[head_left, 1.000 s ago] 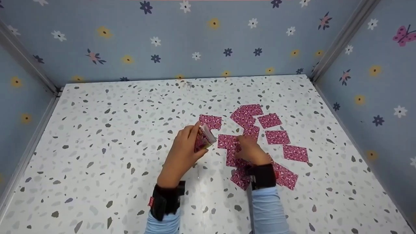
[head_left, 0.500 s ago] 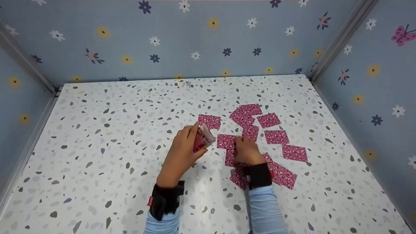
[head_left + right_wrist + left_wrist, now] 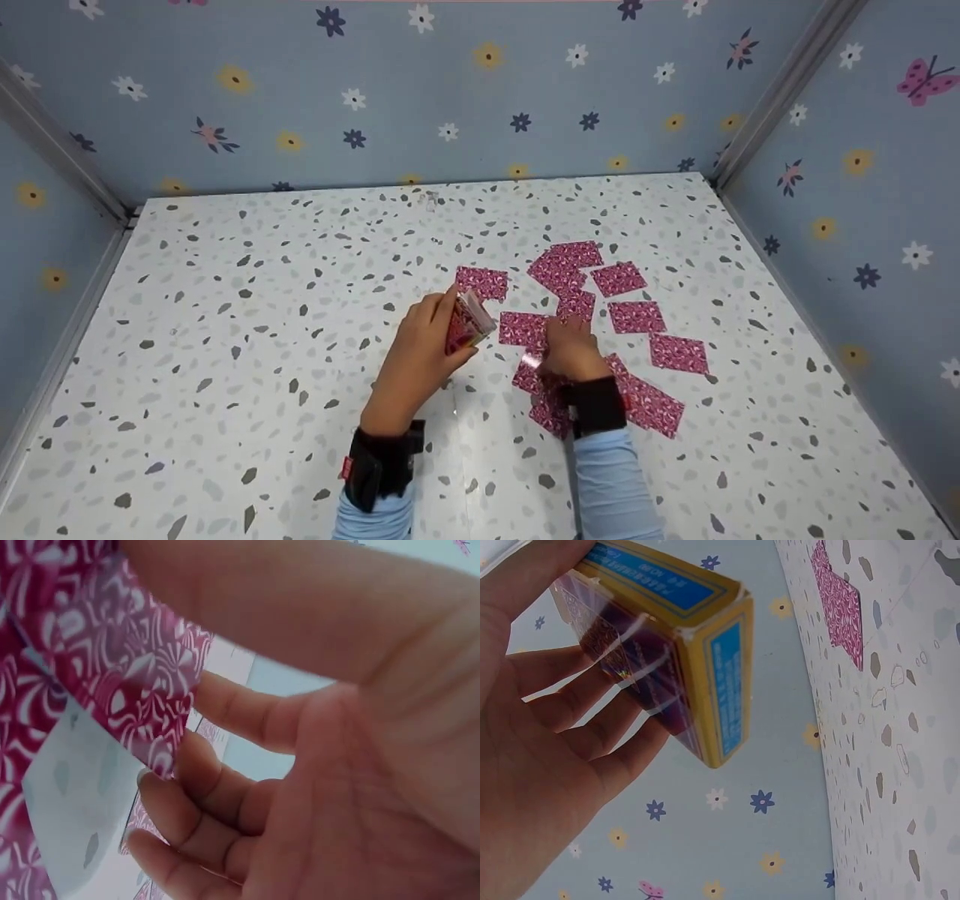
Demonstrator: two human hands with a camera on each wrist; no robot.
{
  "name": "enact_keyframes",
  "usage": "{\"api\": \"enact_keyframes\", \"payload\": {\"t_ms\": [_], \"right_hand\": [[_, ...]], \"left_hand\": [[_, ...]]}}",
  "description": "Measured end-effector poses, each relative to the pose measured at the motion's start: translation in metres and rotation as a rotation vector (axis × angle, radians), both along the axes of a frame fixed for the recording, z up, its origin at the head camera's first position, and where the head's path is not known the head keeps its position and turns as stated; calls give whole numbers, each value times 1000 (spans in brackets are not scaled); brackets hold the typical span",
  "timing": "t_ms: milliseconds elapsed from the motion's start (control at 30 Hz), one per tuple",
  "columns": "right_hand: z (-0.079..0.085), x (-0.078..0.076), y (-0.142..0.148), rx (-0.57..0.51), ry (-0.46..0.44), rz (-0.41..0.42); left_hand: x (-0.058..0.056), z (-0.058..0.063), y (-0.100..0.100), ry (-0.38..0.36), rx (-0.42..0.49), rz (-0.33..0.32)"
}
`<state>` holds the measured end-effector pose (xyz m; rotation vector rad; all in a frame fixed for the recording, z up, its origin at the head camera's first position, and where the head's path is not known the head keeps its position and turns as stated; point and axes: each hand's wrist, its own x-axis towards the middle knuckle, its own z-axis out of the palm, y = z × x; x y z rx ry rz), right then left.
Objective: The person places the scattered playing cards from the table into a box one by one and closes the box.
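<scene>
Mid-frame, we see the left hand [image 3: 421,331] gripping a box [image 3: 469,324], likely to steady it; right of centre, the right hand [image 3: 574,351] pinches a card [image 3: 150,694], tilted perhaps for purchase.

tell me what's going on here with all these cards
A person holds a gold-edged card box in the left hand, above the table. The right hand pinches a patterned pink card, tilted up off the table. More cards with the same pattern lie scattered, some overlapping, mostly around and beyond the right hand.
</scene>
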<state>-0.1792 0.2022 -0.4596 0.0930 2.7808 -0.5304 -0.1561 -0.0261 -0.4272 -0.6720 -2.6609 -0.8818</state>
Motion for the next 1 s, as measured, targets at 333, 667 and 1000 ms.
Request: {"api": "enact_keyframes", "payload": {"t_ms": [333,667,1000], "right_hand": [[8,2,-1,-79,60,-6],[25,4,0,-266,91,41],[56,18,3,-367,181,61]], "left_hand": [[-1,-1,-1,7,-15,8],[0,1,-1,21,-31,-11],[0,1,-1,-4,-14,-16]]}}
